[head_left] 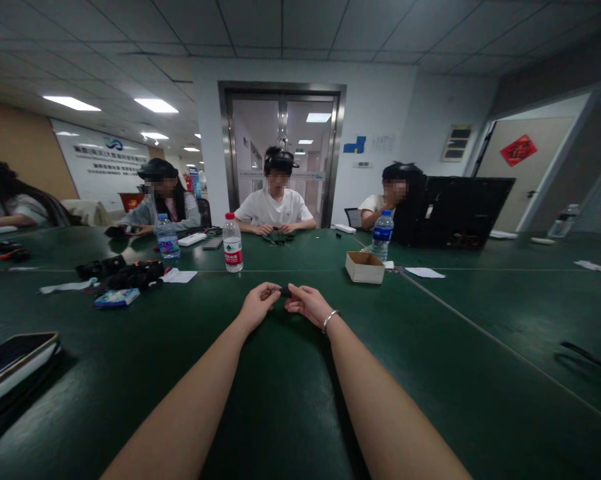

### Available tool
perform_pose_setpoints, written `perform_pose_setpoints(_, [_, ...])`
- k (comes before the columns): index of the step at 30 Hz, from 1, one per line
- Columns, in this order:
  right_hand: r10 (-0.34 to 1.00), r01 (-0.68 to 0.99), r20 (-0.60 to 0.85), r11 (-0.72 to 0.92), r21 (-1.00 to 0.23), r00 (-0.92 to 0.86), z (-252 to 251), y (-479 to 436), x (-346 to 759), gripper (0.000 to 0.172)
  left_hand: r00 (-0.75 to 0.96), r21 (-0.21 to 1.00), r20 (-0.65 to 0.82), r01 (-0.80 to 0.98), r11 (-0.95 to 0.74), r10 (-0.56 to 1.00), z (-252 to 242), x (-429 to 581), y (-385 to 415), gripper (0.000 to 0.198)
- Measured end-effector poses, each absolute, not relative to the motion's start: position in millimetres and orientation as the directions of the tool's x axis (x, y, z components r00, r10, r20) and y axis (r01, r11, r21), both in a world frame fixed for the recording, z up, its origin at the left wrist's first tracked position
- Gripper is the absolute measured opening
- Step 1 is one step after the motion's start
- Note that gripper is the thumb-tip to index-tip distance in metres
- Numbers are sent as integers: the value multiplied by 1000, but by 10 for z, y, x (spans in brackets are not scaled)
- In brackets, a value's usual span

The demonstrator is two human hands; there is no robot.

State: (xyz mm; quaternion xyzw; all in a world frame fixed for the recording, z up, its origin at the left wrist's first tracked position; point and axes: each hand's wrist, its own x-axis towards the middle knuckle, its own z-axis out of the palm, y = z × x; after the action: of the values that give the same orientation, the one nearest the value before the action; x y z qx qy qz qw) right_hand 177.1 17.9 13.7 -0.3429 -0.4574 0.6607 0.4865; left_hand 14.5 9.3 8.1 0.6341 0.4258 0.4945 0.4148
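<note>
**Left hand (pixel 257 305) and right hand (pixel 307 303) pinch a small black piece (pixel 285 291)**

At the centre of the frame the 2 hands meet, fingertips closed on the 1 small black piece held between them, over the green worktop (pixel 430 373). Behind them stand a red-labelled bottle (pixel 233 243), slightly left, and an open cardboard box (pixel 364 267), slightly right.
</note>
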Motion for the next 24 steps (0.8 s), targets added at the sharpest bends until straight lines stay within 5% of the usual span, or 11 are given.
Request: perform_pose_setpoints(24, [946,-286,19,-79,-955,-324,131,196,1766,24,135,947,282,116,-298,950,74,124,110,36])
